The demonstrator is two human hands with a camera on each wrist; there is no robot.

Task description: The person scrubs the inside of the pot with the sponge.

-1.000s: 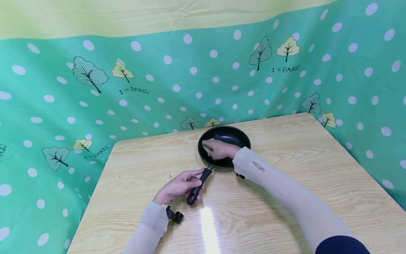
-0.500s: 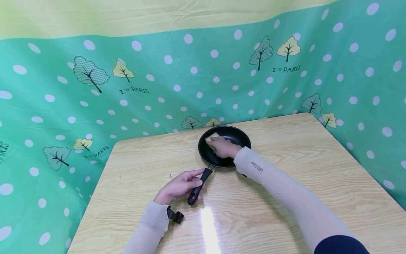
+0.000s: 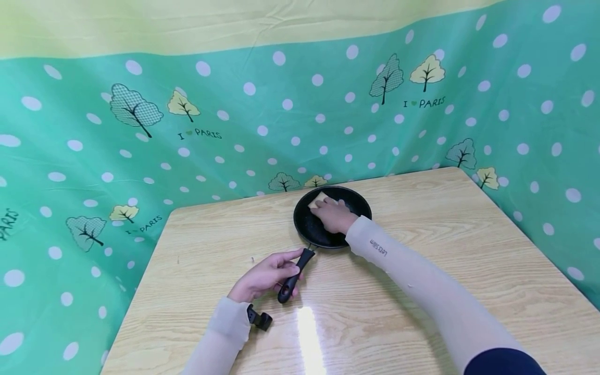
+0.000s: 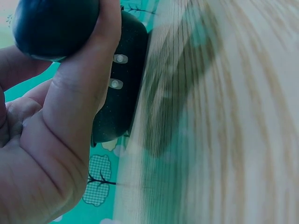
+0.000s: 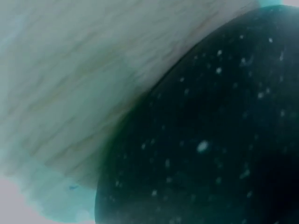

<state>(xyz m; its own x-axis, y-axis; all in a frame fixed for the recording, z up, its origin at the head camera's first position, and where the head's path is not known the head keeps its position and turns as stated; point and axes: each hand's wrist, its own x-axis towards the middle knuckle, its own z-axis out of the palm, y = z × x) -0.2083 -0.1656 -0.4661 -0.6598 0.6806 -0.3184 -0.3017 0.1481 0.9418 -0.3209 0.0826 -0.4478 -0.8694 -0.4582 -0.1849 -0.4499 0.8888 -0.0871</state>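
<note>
A black frying pan (image 3: pixel 309 224) lies on the wooden table near its back edge, its handle (image 3: pixel 289 285) pointing toward me. My left hand (image 3: pixel 267 273) holds that handle between thumb and fingers. In the left wrist view the handle's rounded end (image 4: pixel 56 28) looms close, with the pan's riveted wall (image 4: pixel 126 98) beyond the hand. Over the inside of the pan, my right hand (image 3: pixel 335 214) grips a pale yellow sponge (image 3: pixel 316 199) against the far left part of the surface. Only the sponge's front corner shows. The right wrist view is filled largely by the pan's dark speckled side (image 5: pixel 201 140).
The wooden table (image 3: pixel 211 229) extends around the pan on both sides. A green polka-dot curtain (image 3: pixel 234 120) hangs right behind its back edge and along the sides. A bright light reflection (image 3: pixel 309 338) falls on the near tabletop.
My right hand has slid the sponge from the left side of the pan up toward its far side. The left hand and the pan have stayed in place.
</note>
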